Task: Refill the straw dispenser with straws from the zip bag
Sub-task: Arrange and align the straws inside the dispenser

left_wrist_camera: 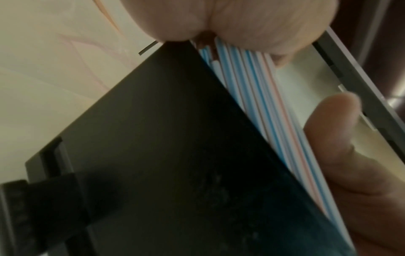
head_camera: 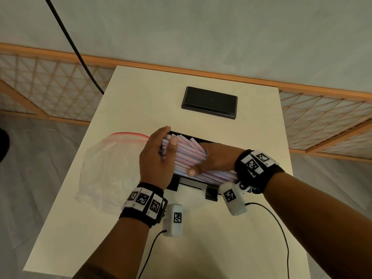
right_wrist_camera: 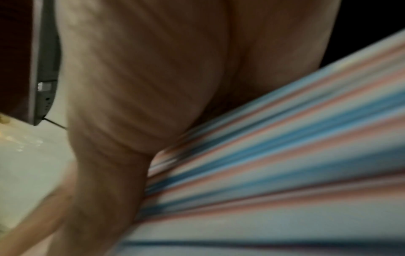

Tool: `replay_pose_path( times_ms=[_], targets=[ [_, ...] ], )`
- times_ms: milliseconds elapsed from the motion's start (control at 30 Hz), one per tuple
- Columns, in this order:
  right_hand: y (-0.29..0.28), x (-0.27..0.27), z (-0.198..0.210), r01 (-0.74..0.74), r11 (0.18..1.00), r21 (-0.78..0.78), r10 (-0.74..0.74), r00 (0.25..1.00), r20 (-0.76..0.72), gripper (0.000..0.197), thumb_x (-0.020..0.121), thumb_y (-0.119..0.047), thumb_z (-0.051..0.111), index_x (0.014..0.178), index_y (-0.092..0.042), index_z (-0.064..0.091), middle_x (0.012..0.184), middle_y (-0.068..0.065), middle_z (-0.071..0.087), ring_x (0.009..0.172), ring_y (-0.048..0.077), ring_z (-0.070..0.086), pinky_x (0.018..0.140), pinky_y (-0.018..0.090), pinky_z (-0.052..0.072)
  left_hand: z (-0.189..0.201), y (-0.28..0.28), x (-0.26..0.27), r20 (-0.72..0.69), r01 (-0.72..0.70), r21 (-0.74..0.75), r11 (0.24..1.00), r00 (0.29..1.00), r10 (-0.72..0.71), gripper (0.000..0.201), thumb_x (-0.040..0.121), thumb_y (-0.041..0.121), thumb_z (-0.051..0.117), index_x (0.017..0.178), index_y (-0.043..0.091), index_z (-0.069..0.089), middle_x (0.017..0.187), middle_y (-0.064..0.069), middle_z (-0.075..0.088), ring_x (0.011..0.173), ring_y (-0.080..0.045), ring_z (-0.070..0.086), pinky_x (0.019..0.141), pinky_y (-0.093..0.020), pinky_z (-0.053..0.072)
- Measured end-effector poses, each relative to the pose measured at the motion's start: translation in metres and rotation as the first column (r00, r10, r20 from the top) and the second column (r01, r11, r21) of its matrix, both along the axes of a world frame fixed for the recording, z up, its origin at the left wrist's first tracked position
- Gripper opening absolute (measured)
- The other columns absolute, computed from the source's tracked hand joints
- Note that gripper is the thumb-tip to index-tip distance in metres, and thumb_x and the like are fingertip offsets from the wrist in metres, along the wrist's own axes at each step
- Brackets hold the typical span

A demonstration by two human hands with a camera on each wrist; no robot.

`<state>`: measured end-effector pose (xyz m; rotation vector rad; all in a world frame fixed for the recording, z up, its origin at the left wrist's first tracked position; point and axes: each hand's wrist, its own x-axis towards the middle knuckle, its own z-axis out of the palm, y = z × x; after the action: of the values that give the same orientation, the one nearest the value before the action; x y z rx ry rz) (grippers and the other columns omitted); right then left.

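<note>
A thick bundle of pink, blue and white striped straws [head_camera: 186, 158] lies slanted over the open black straw dispenser [head_camera: 173, 185] in the middle of the table. My left hand [head_camera: 168, 140] cups the bundle's left end, thumb on top. My right hand [head_camera: 199, 161] grips the bundle round its middle, thumb on the near side. The clear zip bag [head_camera: 108, 164] with a red seal lies just left of the dispenser. In the left wrist view the straws [left_wrist_camera: 263, 104] sit along the dispenser's black wall [left_wrist_camera: 175, 155]. The right wrist view is filled by blurred straws [right_wrist_camera: 285, 155] under my palm.
A flat black lid [head_camera: 209, 102] lies at the back of the white table [head_camera: 201, 238]. A black cable [head_camera: 70, 43] hangs behind the table's far left corner. A wooden lattice screen [head_camera: 50, 87] stands against the wall beyond it.
</note>
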<state>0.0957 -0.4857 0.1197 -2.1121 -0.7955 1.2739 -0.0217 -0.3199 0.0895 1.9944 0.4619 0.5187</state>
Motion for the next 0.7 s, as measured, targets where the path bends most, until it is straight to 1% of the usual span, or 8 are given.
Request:
replay_pose_path(
  times_ms=[100,200,300,367,500,533,633,700],
  targets=[
    [0.004,0.004,0.001,-0.025,1.000,-0.004,0.025,1.000,-0.016,0.068,0.068,-0.058,0.086,0.126,-0.034,0.060,0.117,-0.006,0.074,0.107,0.013,0.070,0.105,0.043,0.053,0.002,0.002,0.000,-0.029,0.043,0.011,0.999,0.999,-0.042,0.084,0.083,0.082,0.043,0.141,0.022,0.055,0.130,0.012,0.061,0.108,0.006,0.059,0.090,-0.005,0.045],
    [0.009,0.005,0.002,-0.080,0.997,0.001,0.080,0.997,-0.008,0.064,0.073,-0.049,0.088,0.128,-0.033,0.060,0.118,-0.007,0.074,0.107,0.011,0.070,0.105,0.039,0.053,0.002,0.002,0.000,-0.046,0.042,-0.022,0.999,0.998,-0.043,0.079,0.081,0.072,0.061,0.142,0.022,0.053,0.125,0.017,0.059,0.100,0.019,0.056,0.082,0.003,0.043],
    [0.010,0.005,0.005,-0.067,0.998,0.021,0.068,0.996,-0.057,0.063,0.078,-0.037,0.087,0.133,-0.030,0.057,0.123,-0.006,0.072,0.111,0.012,0.069,0.103,0.031,0.052,0.000,0.001,-0.001,-0.044,0.011,-0.023,1.000,0.999,-0.012,0.070,0.084,0.060,0.067,0.143,0.024,0.052,0.126,0.015,0.061,0.104,0.012,0.059,0.084,0.001,0.045],
    [0.011,0.006,0.005,-0.042,0.999,0.022,0.044,0.994,-0.098,0.061,0.080,-0.032,0.086,0.133,-0.029,0.057,0.123,-0.004,0.072,0.111,0.013,0.069,0.101,0.029,0.052,0.000,0.000,-0.001,-0.031,-0.006,-0.017,1.000,1.000,0.005,0.064,0.087,0.056,0.068,0.141,0.025,0.053,0.127,0.012,0.062,0.106,0.009,0.060,0.084,0.000,0.045],
    [0.016,0.007,0.006,-0.047,0.998,0.032,0.051,0.991,-0.122,0.063,0.075,-0.039,0.088,0.130,-0.027,0.060,0.121,0.001,0.074,0.110,0.020,0.071,0.105,0.044,0.053,-0.001,-0.001,-0.002,0.001,-0.021,-0.026,0.999,1.000,0.021,0.060,0.090,0.052,0.068,0.140,0.023,0.052,0.128,0.009,0.063,0.107,0.008,0.060,0.085,-0.002,0.045],
    [0.018,0.007,0.008,-0.054,0.998,0.039,0.058,0.992,-0.109,0.064,0.074,-0.039,0.089,0.129,-0.027,0.059,0.120,0.000,0.074,0.110,0.019,0.071,0.105,0.043,0.053,-0.001,-0.001,-0.002,0.008,-0.027,-0.037,0.999,1.000,0.028,0.062,0.090,0.051,0.068,0.142,0.023,0.050,0.131,0.008,0.062,0.109,0.007,0.061,0.086,-0.003,0.047],
    [0.017,0.006,0.016,-0.060,0.997,0.048,0.063,0.997,-0.052,0.063,0.075,-0.036,0.090,0.129,-0.029,0.058,0.116,-0.006,0.074,0.104,0.011,0.070,0.096,0.028,0.054,-0.002,-0.003,-0.006,0.039,-0.039,-0.095,0.995,0.998,0.042,0.070,0.091,0.045,0.069,0.150,0.024,0.039,0.137,0.007,0.060,0.114,-0.002,0.064,0.088,-0.012,0.054],
    [0.014,0.005,0.017,-0.040,0.997,0.066,0.042,0.999,-0.026,0.064,0.072,-0.040,0.091,0.127,-0.032,0.059,0.115,-0.007,0.074,0.104,0.011,0.070,0.097,0.031,0.054,-0.002,-0.005,-0.008,0.062,-0.032,-0.102,0.994,0.997,0.039,0.067,0.092,0.043,0.068,0.149,0.023,0.040,0.137,0.007,0.060,0.116,-0.005,0.065,0.089,-0.016,0.055]
  ],
)
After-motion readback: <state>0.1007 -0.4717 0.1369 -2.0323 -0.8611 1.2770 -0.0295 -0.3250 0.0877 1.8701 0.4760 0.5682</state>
